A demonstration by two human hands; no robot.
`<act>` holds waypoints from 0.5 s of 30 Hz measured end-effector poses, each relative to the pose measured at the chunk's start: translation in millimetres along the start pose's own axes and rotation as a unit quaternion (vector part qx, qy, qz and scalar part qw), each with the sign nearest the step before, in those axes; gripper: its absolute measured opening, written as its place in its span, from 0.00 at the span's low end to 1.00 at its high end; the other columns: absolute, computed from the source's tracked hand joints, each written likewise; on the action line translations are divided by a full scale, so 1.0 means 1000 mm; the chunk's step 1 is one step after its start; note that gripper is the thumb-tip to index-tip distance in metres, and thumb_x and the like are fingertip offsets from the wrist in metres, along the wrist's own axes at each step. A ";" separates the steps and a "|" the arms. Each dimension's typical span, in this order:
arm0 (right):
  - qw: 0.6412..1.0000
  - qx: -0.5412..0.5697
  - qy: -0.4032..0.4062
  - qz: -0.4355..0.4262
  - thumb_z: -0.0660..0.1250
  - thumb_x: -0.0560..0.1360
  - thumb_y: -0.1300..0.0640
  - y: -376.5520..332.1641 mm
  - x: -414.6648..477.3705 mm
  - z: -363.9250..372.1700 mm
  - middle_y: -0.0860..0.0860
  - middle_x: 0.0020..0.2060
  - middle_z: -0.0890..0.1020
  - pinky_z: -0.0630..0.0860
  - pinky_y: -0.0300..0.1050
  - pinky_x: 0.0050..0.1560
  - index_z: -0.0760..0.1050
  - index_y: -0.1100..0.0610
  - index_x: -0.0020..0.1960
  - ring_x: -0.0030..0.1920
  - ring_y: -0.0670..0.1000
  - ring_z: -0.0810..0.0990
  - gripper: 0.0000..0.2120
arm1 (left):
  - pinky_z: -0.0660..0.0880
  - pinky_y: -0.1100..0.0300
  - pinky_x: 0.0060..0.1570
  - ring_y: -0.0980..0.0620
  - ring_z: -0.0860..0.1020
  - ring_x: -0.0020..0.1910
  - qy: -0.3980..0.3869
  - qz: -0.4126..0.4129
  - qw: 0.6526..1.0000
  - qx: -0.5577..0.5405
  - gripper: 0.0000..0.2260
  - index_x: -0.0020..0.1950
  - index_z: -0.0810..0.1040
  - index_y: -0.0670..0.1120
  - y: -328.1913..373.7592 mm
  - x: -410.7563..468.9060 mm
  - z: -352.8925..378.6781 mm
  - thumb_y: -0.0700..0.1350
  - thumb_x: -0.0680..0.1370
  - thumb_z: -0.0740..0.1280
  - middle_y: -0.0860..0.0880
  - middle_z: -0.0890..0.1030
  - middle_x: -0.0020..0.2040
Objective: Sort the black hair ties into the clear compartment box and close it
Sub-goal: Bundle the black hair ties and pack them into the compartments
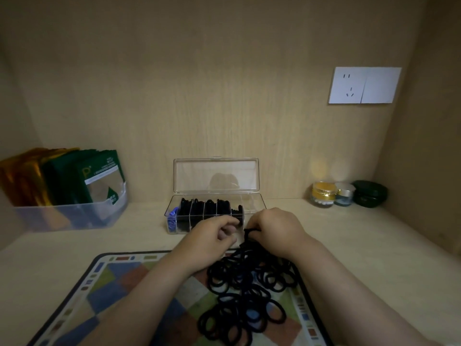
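A person's right hand (274, 228), its grip pinched around a bunch of black hair ties (245, 239), works just in front of the clear compartment box (252, 203) on the counter (361, 240), its lid (217, 176) standing open. The left hand (212, 236) curls beside it; whether its grip holds anything cannot be told. Four compartments look packed with black ties, a fifth partly filled. One end compartment holds blue ties (172, 217), and the right end appears empty. Perhaps halfway, by my reckoning: one heap (249, 295), dozens strong, lies on the patterned mat (119, 283), and the lid is not yet closed.
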State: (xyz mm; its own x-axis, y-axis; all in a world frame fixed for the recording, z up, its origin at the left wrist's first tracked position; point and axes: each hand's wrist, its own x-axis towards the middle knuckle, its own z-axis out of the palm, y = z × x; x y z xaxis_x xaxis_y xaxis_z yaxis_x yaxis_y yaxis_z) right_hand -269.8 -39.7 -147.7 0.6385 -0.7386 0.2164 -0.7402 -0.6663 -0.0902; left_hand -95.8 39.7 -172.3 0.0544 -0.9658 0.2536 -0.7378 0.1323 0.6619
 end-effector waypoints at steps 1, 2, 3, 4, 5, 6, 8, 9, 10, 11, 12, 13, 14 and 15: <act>0.998 0.058 0.012 0.007 0.68 0.76 0.49 0.001 -0.001 -0.002 0.45 0.46 0.85 0.77 0.45 0.47 0.83 0.45 0.53 0.48 0.48 0.82 0.08 | 0.78 0.64 0.52 0.63 0.79 0.49 0.006 -0.001 1.000 -0.016 0.18 0.68 0.75 0.55 0.000 -0.001 0.000 0.47 0.78 0.69 0.59 0.80 0.55; 0.989 0.144 0.016 0.013 0.69 0.76 0.50 0.001 -0.002 -0.003 0.45 0.45 0.85 0.77 0.44 0.47 0.83 0.46 0.51 0.47 0.46 0.82 0.06 | 0.77 0.64 0.55 0.65 0.79 0.51 0.011 -0.003 0.999 -0.036 0.19 0.69 0.75 0.55 0.001 -0.001 0.000 0.48 0.78 0.69 0.59 0.80 0.57; 0.969 0.248 0.009 0.014 0.70 0.76 0.53 0.001 -0.003 -0.005 0.45 0.43 0.86 0.79 0.43 0.48 0.84 0.48 0.49 0.45 0.45 0.83 0.05 | 0.76 0.64 0.58 0.65 0.79 0.53 0.016 -0.006 0.998 -0.064 0.19 0.69 0.74 0.56 0.002 -0.002 0.000 0.48 0.78 0.69 0.59 0.80 0.59; 0.938 0.345 -0.001 0.016 0.70 0.77 0.56 -0.001 -0.005 -0.009 0.47 0.41 0.86 0.80 0.42 0.49 0.85 0.50 0.48 0.44 0.44 0.84 0.05 | 0.76 0.63 0.59 0.65 0.79 0.54 0.021 -0.010 0.995 -0.098 0.19 0.69 0.75 0.56 0.006 -0.003 -0.001 0.48 0.78 0.69 0.59 0.80 0.59; 0.909 0.416 -0.006 0.021 0.70 0.77 0.59 -0.002 -0.007 -0.012 0.49 0.42 0.87 0.81 0.41 0.48 0.85 0.52 0.48 0.43 0.45 0.84 0.06 | 0.77 0.62 0.57 0.64 0.79 0.54 0.028 -0.016 0.991 -0.133 0.17 0.68 0.76 0.56 0.009 -0.003 -0.002 0.49 0.78 0.69 0.58 0.81 0.59; 0.886 0.463 -0.008 0.028 0.69 0.78 0.60 -0.003 -0.009 -0.014 0.51 0.42 0.87 0.81 0.39 0.45 0.85 0.54 0.48 0.41 0.46 0.85 0.06 | 0.79 0.62 0.53 0.63 0.81 0.53 0.035 -0.023 0.985 -0.168 0.15 0.66 0.78 0.57 0.013 -0.004 -0.002 0.49 0.78 0.69 0.57 0.82 0.57; 0.864 0.501 0.003 0.052 0.70 0.77 0.61 -0.007 -0.011 -0.017 0.53 0.40 0.87 0.79 0.37 0.37 0.85 0.57 0.49 0.35 0.46 0.83 0.05 | 0.81 0.63 0.44 0.60 0.83 0.46 0.054 -0.041 0.972 -0.224 0.09 0.59 0.82 0.56 0.023 -0.006 -0.004 0.49 0.78 0.69 0.55 0.84 0.54; 0.859 0.508 0.010 0.067 0.72 0.76 0.60 -0.008 -0.011 -0.017 0.53 0.38 0.87 0.77 0.38 0.34 0.85 0.57 0.48 0.32 0.46 0.82 0.04 | 0.80 0.64 0.40 0.59 0.83 0.43 0.061 -0.047 0.968 -0.240 0.07 0.55 0.83 0.56 0.026 -0.007 -0.005 0.49 0.78 0.69 0.55 0.85 0.52; 0.856 0.510 0.014 0.080 0.73 0.75 0.59 -0.010 -0.010 -0.017 0.53 0.36 0.86 0.77 0.38 0.32 0.85 0.58 0.47 0.31 0.47 0.81 0.03 | 0.79 0.65 0.38 0.59 0.84 0.41 0.061 -0.050 0.965 -0.250 0.06 0.53 0.83 0.56 0.028 -0.007 -0.005 0.48 0.78 0.70 0.56 0.85 0.50; 0.856 0.510 0.016 0.088 0.74 0.74 0.59 -0.011 -0.009 -0.015 0.53 0.36 0.86 0.77 0.39 0.31 0.85 0.58 0.47 0.30 0.48 0.80 0.03 | 0.78 0.67 0.36 0.61 0.83 0.38 0.058 -0.053 0.963 -0.258 0.05 0.52 0.83 0.56 0.029 -0.008 -0.006 0.47 0.77 0.71 0.56 0.85 0.46; 0.857 0.507 0.014 0.089 0.74 0.74 0.60 -0.012 -0.009 -0.014 0.54 0.36 0.86 0.77 0.40 0.30 0.85 0.59 0.47 0.30 0.49 0.80 0.04 | 0.76 0.68 0.33 0.62 0.82 0.35 0.055 -0.056 0.962 -0.262 0.05 0.50 0.83 0.55 0.029 -0.008 -0.006 0.46 0.76 0.72 0.57 0.85 0.42; 0.859 0.504 0.008 0.085 0.73 0.74 0.61 -0.013 -0.008 -0.013 0.55 0.37 0.86 0.78 0.40 0.30 0.85 0.60 0.48 0.30 0.49 0.80 0.04 | 0.75 0.69 0.31 0.63 0.81 0.33 0.054 -0.062 0.961 -0.263 0.06 0.49 0.83 0.55 0.029 -0.008 -0.006 0.44 0.76 0.73 0.57 0.85 0.38; 0.858 0.508 0.001 0.077 0.73 0.75 0.61 -0.014 -0.008 -0.012 0.55 0.37 0.86 0.79 0.41 0.31 0.84 0.60 0.49 0.31 0.50 0.81 0.04 | 0.74 0.69 0.31 0.63 0.80 0.32 0.052 -0.069 0.962 -0.259 0.06 0.50 0.84 0.53 0.027 -0.007 -0.007 0.43 0.76 0.73 0.57 0.84 0.36; 0.853 0.517 -0.006 0.070 0.72 0.76 0.62 -0.013 -0.007 -0.011 0.55 0.38 0.86 0.80 0.42 0.31 0.84 0.61 0.50 0.33 0.51 0.83 0.05 | 0.75 0.68 0.32 0.61 0.80 0.33 0.050 -0.078 0.963 -0.254 0.07 0.51 0.84 0.52 0.025 -0.006 -0.008 0.42 0.76 0.72 0.56 0.84 0.35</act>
State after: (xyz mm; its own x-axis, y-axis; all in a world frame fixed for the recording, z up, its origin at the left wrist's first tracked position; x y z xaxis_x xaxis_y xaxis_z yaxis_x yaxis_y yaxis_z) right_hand -267.3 -24.4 -137.2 0.5664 -0.8149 0.1232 -0.2310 -0.3005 -0.9254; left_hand -109.2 50.8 -152.1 0.2215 -0.9597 0.1732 -0.2921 0.1042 0.9507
